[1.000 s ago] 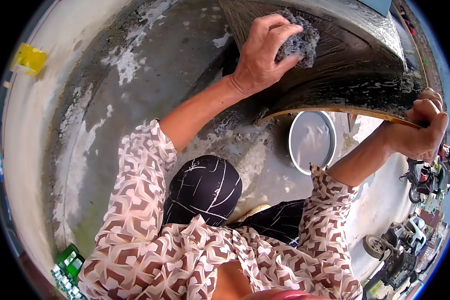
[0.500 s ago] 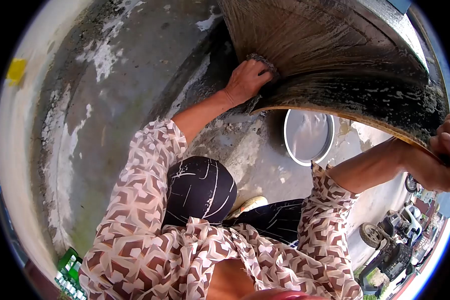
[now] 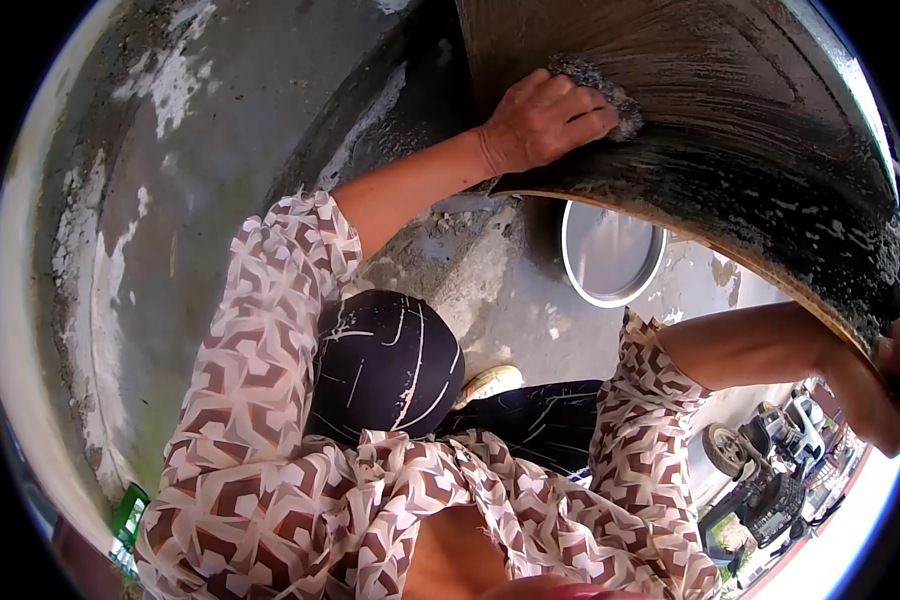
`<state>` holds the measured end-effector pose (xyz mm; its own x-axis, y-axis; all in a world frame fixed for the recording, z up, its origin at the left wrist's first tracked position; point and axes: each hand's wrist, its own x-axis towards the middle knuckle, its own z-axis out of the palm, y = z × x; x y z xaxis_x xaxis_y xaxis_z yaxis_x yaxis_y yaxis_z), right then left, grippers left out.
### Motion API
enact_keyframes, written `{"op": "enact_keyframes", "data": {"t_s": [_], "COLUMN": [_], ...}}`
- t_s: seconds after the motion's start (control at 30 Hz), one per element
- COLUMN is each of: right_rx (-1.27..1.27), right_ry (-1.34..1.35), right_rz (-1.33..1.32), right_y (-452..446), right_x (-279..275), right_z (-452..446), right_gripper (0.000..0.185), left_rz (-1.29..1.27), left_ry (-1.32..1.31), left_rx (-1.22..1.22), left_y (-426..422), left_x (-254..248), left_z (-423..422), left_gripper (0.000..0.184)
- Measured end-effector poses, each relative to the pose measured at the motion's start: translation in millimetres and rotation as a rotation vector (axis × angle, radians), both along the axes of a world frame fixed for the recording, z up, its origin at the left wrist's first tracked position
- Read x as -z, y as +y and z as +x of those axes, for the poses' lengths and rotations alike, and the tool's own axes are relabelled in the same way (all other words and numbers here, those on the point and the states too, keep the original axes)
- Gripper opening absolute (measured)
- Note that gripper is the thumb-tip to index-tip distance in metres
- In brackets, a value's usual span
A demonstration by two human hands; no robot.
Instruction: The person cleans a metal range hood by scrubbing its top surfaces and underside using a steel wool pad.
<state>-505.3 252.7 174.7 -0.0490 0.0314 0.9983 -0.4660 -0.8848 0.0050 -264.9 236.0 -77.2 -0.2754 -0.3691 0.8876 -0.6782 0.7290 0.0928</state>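
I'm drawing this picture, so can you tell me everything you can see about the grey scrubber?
The scrubber is a rough, grey clump that looks like tangled wire or mesh, with no handle showing. The left hand grips it, covering part of it. It seems to be pressed against the dark, wet-looking board; the hand hides how squashed it is.

- An outdoor yard [image 3: 545, 345] in daylight, with a grey, white-patched concrete floor [image 3: 205, 225].
- A black-and-white motorbike [image 3: 778, 490] stands on one side.
- A long, pale wall [image 3: 22, 265] borders the other.
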Motion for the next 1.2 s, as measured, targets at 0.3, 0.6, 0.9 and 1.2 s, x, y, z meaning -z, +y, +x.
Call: {"op": "enact_keyframes", "data": {"t_s": [0.3, 0.6, 0.9, 1.2], "right_rx": [-0.005, 0.020, 0.095, 0.203], "right_ry": [-0.016, -0.027, -0.075, -0.148], "right_rz": [0.000, 0.012, -0.070, -0.144], "right_y": [4, 10, -5, -17], "right_x": [6, 8, 14, 38], "right_z": [-2, -17, -26, -16], "right_gripper": [0.041, 0.038, 0.035, 0.034], "left_rz": [0.394, -0.509, 0.578, -0.095], "left_ry": [0.007, 0.336, -0.299, 0.228], "left_rx": [-0.017, 0.094, -0.026, 0.042], "left_y": [29, -45, 26, 16], "left_x": [43, -122, 118, -105], "left_z": [24, -20, 54, 34], "left_gripper": [0.028, 0.020, 0.024, 0.040]}}
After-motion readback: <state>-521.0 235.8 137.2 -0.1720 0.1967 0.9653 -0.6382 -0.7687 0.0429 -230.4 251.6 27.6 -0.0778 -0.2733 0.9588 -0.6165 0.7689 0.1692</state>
